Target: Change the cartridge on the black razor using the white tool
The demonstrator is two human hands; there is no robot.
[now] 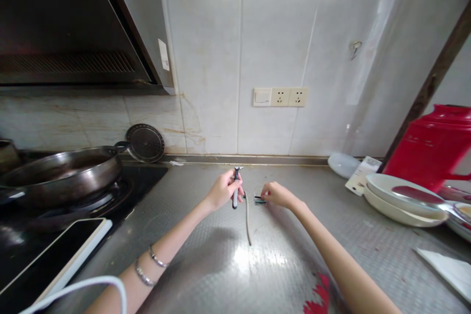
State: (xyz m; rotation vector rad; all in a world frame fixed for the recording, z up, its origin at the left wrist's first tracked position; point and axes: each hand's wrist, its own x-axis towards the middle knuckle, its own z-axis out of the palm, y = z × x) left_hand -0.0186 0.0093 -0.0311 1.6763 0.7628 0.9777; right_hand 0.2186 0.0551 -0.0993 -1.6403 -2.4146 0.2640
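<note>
My left hand (225, 190) is closed around a small razor-like tool (235, 189) with a black and grey handle and a short metal head at the top. The tool stands roughly upright above the metal counter. Just right of it lies a thin pale cable (248, 221), stretching towards me, its far end dark beside my left fingers. My right hand (277, 193) is low on the counter with bent fingers pressed together. At its fingertips lie several short, thin dark green and black pieces (260, 200). Whether the fingers pinch one of them is hidden.
A steel pan (66, 169) sits on the stove at left, near a white-edged device (73, 250) and a white cord (91, 279). Bowls (403, 206), a white card (363, 175) and a red thermos (430, 144) stand at right. Wall sockets (289, 97) are ahead.
</note>
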